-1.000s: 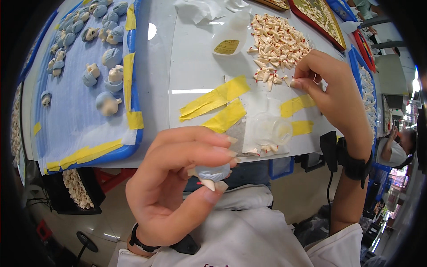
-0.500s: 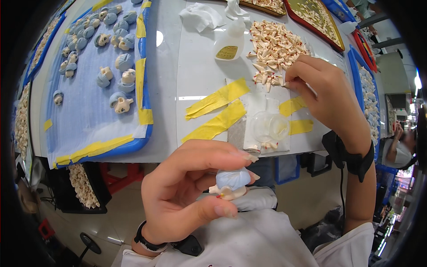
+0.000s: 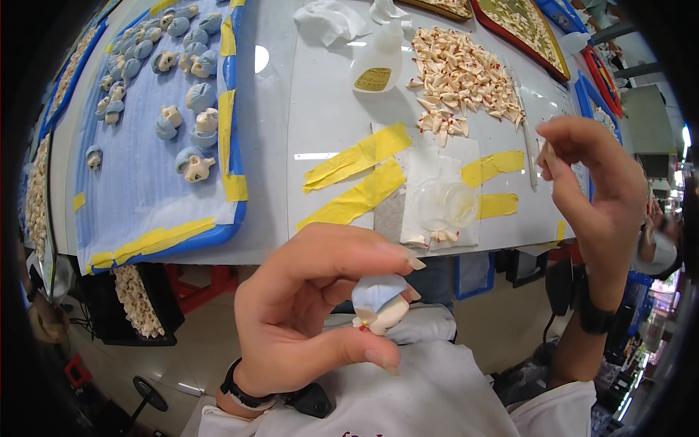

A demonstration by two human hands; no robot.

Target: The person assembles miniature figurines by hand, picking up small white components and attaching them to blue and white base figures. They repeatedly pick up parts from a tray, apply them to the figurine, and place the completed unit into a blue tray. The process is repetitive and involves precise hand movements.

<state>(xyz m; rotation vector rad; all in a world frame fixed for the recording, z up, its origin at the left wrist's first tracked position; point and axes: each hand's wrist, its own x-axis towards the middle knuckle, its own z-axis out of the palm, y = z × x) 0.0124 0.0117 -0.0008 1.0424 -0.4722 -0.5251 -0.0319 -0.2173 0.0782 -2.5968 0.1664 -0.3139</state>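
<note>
My left hand (image 3: 306,298) is closed around a small doll head (image 3: 380,302), gripping it between thumb and fingers. The head has a light-blue top and a cream underside with a small red and yellow spot. My right hand (image 3: 593,171) is raised over the right side of the table, thumb and fingertips pinched together. Whatever sits in the pinch is too small to make out. Nearest to that hand are a thin pale stick (image 3: 526,135) and a pile of cream, pointed pieces with red tips (image 3: 462,76).
A blue-rimmed tray (image 3: 231,218) at left bears several blue-and-cream doll heads (image 3: 195,166). A clear round cup (image 3: 444,204) stands near the front edge between yellow tape strips (image 3: 357,156). Behind are a translucent bottle (image 3: 378,62), a white tissue (image 3: 329,22) and a red-rimmed tray (image 3: 520,40).
My right hand has drawn away from the pile, moving right and toward me, uncovering the pale stick. The doll head has turned slightly in my left hand, which stays in nearly the same place.
</note>
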